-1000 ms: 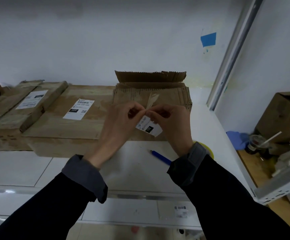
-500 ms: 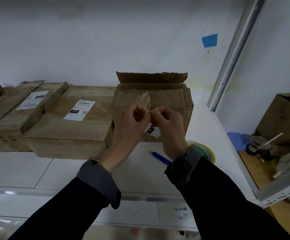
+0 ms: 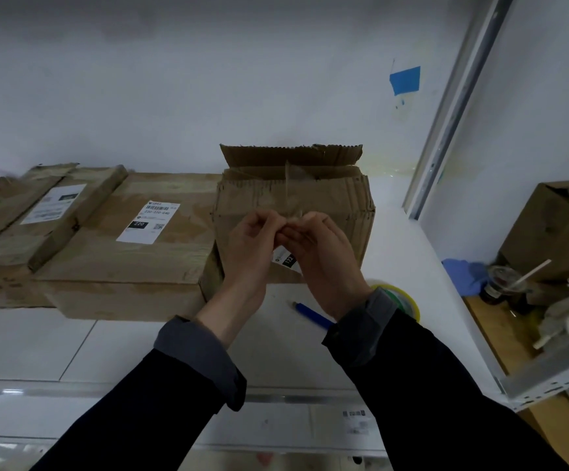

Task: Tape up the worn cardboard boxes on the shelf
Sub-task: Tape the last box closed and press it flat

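While both hands meet before the worn box at twelve o'clock on the shelf, left hand and right hand pinch a clear tape strip rising over its top; tape roll and blue pen lie at four o'clock; labelled box at ten o'clock.

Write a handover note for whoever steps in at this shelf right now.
Left hand and right hand: both pinch the lower end of a clear strip of tape that rises over the front of the crumpled brown cardboard box, whose back flap stands open.
The yellow-rimmed tape roll and a blue pen lie on the white shelf by the right wrist.
Done: the strip is pulled.
Left: press it down, close the flap, then tape the flat brown boxes to the left.
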`<move>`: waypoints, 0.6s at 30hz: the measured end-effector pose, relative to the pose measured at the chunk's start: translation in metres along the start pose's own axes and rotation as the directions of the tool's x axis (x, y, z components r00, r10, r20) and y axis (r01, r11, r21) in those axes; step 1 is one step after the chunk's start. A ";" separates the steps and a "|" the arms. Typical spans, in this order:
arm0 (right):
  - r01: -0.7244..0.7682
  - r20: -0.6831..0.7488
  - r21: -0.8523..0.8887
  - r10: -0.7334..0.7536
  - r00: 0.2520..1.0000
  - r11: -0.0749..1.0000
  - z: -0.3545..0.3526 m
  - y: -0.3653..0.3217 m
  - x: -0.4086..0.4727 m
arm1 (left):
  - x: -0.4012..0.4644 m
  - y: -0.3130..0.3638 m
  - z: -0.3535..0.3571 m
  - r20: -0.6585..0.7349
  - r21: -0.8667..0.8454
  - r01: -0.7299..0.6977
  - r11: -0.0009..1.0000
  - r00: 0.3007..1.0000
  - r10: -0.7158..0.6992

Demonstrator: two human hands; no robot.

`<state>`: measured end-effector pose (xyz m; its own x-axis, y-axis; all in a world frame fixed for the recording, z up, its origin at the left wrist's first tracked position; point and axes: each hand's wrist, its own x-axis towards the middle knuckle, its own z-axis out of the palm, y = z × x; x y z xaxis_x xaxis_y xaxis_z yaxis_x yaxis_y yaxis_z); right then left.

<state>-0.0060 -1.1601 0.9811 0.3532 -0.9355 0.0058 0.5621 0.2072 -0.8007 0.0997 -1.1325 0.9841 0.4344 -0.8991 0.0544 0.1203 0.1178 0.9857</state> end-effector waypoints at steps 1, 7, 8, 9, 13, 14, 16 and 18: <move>0.002 0.026 -0.003 -0.002 1.000 1.000 -0.001 -0.001 0.001 | 0.001 0.000 0.000 0.001 0.066 -0.055 0.996 0.999 0.055; 0.009 0.146 0.002 -0.009 0.989 1.000 -0.004 -0.014 -0.001 | 0.007 0.004 0.000 0.058 0.231 -0.217 0.949 0.976 0.209; 0.024 0.143 0.005 -0.024 0.989 1.000 -0.004 -0.016 -0.001 | 0.009 0.005 -0.001 0.051 0.256 -0.240 0.936 0.971 0.235; 0.050 0.128 -0.029 -0.046 0.991 0.998 -0.004 -0.017 0.000 | 0.010 0.005 -0.001 0.054 0.295 -0.271 0.916 0.962 0.267; 0.153 0.073 -0.283 -0.138 0.988 0.947 -0.005 -0.022 0.005 | 0.012 0.010 -0.003 0.139 0.422 -0.426 0.800 0.902 0.408; 0.157 0.060 -0.296 -0.146 0.987 0.942 -0.005 -0.023 0.007 | 0.012 0.011 -0.003 0.158 0.435 -0.467 0.770 0.881 0.445; 0.133 0.026 -0.253 -0.131 0.991 0.958 -0.005 -0.026 0.009 | 0.012 0.014 -0.002 0.205 0.445 -0.541 0.714 0.837 0.507; 0.089 0.008 -0.216 -0.089 0.996 0.972 -0.006 -0.028 0.013 | 0.014 0.016 -0.003 0.267 0.457 -0.610 0.647 0.788 0.554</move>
<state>-0.0216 -1.1795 1.0005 0.3074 -0.9481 0.0818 0.4165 0.0567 -0.9074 0.1104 -1.1416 0.9999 0.1709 -0.7562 0.6317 -0.5952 0.4317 0.6778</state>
